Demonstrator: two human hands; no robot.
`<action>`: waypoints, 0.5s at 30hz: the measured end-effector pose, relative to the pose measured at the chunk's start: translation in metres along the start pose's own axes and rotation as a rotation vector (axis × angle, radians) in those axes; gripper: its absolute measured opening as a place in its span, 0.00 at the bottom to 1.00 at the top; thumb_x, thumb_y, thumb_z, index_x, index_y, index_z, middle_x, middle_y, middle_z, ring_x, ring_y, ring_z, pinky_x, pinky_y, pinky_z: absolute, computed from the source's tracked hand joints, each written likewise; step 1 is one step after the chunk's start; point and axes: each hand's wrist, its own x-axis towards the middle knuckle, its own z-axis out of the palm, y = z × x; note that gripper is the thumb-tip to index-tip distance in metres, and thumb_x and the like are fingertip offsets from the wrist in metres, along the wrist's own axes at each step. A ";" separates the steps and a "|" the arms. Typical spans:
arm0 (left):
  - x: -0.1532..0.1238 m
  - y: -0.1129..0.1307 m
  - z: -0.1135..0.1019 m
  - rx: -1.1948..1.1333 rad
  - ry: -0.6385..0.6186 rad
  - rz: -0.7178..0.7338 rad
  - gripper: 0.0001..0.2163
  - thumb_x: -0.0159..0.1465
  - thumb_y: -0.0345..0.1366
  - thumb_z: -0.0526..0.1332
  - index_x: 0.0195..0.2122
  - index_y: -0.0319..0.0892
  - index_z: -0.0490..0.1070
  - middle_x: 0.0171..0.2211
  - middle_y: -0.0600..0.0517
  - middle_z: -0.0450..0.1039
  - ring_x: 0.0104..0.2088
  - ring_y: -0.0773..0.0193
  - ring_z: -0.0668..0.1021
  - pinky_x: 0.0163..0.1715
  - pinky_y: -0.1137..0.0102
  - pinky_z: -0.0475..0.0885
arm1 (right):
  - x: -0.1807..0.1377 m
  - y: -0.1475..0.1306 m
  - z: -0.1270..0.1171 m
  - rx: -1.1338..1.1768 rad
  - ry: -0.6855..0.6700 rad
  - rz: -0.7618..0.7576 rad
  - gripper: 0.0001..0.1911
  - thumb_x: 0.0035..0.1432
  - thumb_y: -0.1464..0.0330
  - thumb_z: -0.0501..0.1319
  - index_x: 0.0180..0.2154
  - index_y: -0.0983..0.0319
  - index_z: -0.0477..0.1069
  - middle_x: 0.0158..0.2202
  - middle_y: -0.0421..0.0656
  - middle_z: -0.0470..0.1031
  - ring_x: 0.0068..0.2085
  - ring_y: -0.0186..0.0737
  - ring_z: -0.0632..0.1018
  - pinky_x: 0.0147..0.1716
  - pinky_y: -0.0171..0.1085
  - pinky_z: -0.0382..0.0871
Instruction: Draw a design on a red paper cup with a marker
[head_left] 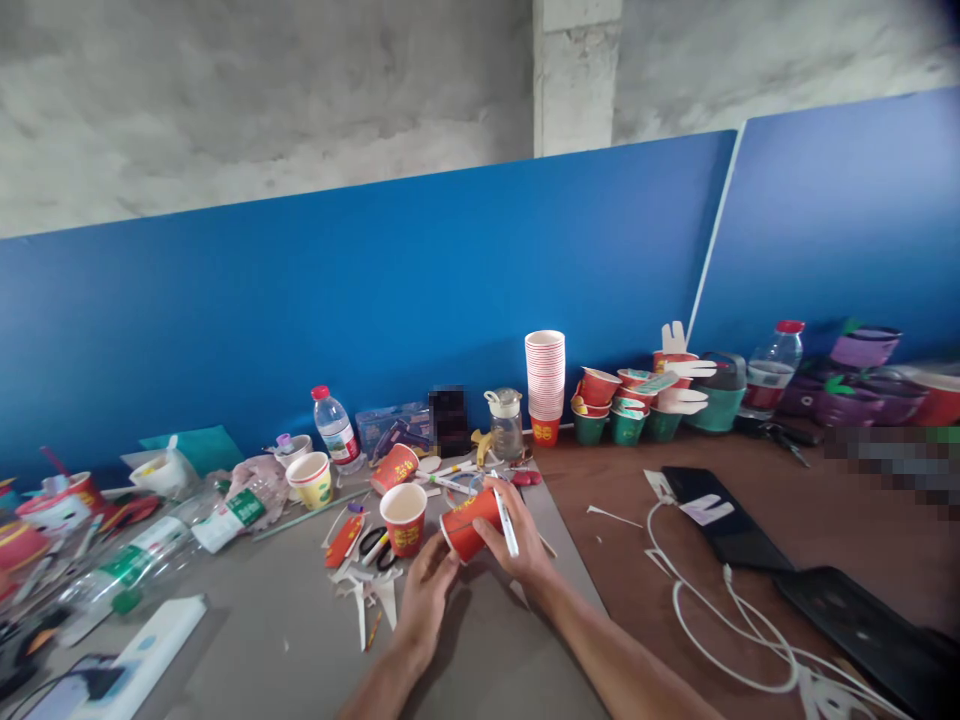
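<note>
A red paper cup with yellow lettering is tilted on its side between my hands. My left hand closes its fingers on the cup's lower left end. My right hand grips the other side, thumb pressed on the cup wall, and also holds a white marker pen along its fingers. Just left stands an upright red paper cup. Black-handled scissors and white paper scraps lie beside it. Another red cup lies tipped behind.
A tall stack of paper cups stands near the blue partition. Decorated cups line the right back. Plastic bottles and clutter crowd the left. White cables, a black tablet-like slab and a dark tray lie right.
</note>
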 end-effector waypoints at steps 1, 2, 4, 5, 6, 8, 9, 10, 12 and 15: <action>0.000 0.002 0.000 -0.116 -0.028 -0.039 0.17 0.56 0.39 0.62 0.46 0.42 0.70 0.46 0.46 0.73 0.47 0.54 0.73 0.49 0.61 0.66 | -0.001 0.000 0.001 0.010 -0.006 -0.003 0.26 0.53 0.67 0.58 0.54 0.61 0.58 0.50 0.50 0.67 0.51 0.49 0.69 0.50 0.46 0.63; 0.000 0.004 0.000 -0.221 -0.057 -0.079 0.17 0.56 0.38 0.63 0.47 0.44 0.69 0.47 0.47 0.72 0.47 0.54 0.73 0.48 0.60 0.67 | -0.002 -0.001 0.002 0.017 -0.012 -0.004 0.26 0.53 0.67 0.58 0.54 0.61 0.58 0.50 0.50 0.67 0.51 0.49 0.69 0.50 0.45 0.63; 0.000 0.007 -0.002 -0.372 -0.120 -0.164 0.17 0.56 0.35 0.63 0.48 0.45 0.68 0.48 0.48 0.72 0.46 0.55 0.74 0.48 0.59 0.68 | -0.004 -0.004 0.003 0.023 -0.033 -0.004 0.26 0.53 0.67 0.58 0.54 0.60 0.58 0.51 0.50 0.66 0.52 0.48 0.68 0.51 0.45 0.63; 0.000 0.007 -0.002 -0.417 -0.149 -0.199 0.17 0.55 0.33 0.63 0.47 0.45 0.69 0.47 0.48 0.72 0.46 0.55 0.75 0.47 0.58 0.68 | -0.005 -0.006 0.004 0.026 -0.051 -0.006 0.26 0.53 0.67 0.59 0.54 0.60 0.58 0.52 0.49 0.66 0.52 0.48 0.68 0.51 0.45 0.63; 0.000 0.007 -0.003 -0.444 -0.175 -0.226 0.16 0.55 0.32 0.63 0.46 0.45 0.70 0.46 0.48 0.73 0.45 0.55 0.75 0.47 0.58 0.68 | -0.006 -0.009 0.004 0.030 -0.071 -0.009 0.26 0.53 0.67 0.59 0.54 0.59 0.58 0.52 0.49 0.66 0.52 0.48 0.68 0.51 0.44 0.63; 0.000 0.006 -0.002 -0.466 -0.200 -0.239 0.14 0.55 0.31 0.64 0.44 0.44 0.72 0.45 0.48 0.74 0.45 0.54 0.75 0.47 0.58 0.68 | -0.007 -0.013 0.004 0.045 -0.089 -0.020 0.26 0.53 0.67 0.58 0.54 0.58 0.58 0.52 0.48 0.66 0.52 0.47 0.68 0.52 0.44 0.63; 0.000 0.005 -0.002 -0.469 -0.199 -0.229 0.14 0.54 0.31 0.64 0.43 0.44 0.72 0.44 0.48 0.75 0.46 0.54 0.75 0.47 0.58 0.68 | -0.007 -0.015 0.004 0.054 -0.074 -0.020 0.26 0.54 0.66 0.58 0.55 0.58 0.58 0.53 0.48 0.65 0.53 0.47 0.68 0.51 0.44 0.63; 0.000 0.004 -0.001 -0.469 -0.188 -0.210 0.15 0.54 0.30 0.64 0.43 0.45 0.72 0.45 0.48 0.75 0.46 0.54 0.74 0.48 0.58 0.68 | -0.006 -0.017 0.003 0.066 -0.036 -0.012 0.25 0.54 0.66 0.57 0.55 0.59 0.58 0.53 0.48 0.65 0.53 0.47 0.68 0.51 0.44 0.63; 0.001 0.001 -0.001 -0.458 -0.150 -0.174 0.16 0.53 0.30 0.65 0.44 0.46 0.71 0.45 0.49 0.74 0.48 0.54 0.74 0.49 0.59 0.67 | -0.004 -0.020 0.002 0.098 0.075 0.029 0.23 0.56 0.66 0.55 0.54 0.59 0.58 0.50 0.49 0.67 0.50 0.46 0.70 0.48 0.43 0.65; 0.004 -0.005 -0.002 -0.399 -0.086 -0.155 0.17 0.51 0.30 0.66 0.43 0.48 0.71 0.45 0.50 0.74 0.49 0.55 0.73 0.51 0.58 0.66 | -0.003 -0.025 0.002 0.157 0.172 0.116 0.16 0.59 0.67 0.51 0.50 0.58 0.62 0.38 0.44 0.72 0.38 0.41 0.74 0.40 0.40 0.69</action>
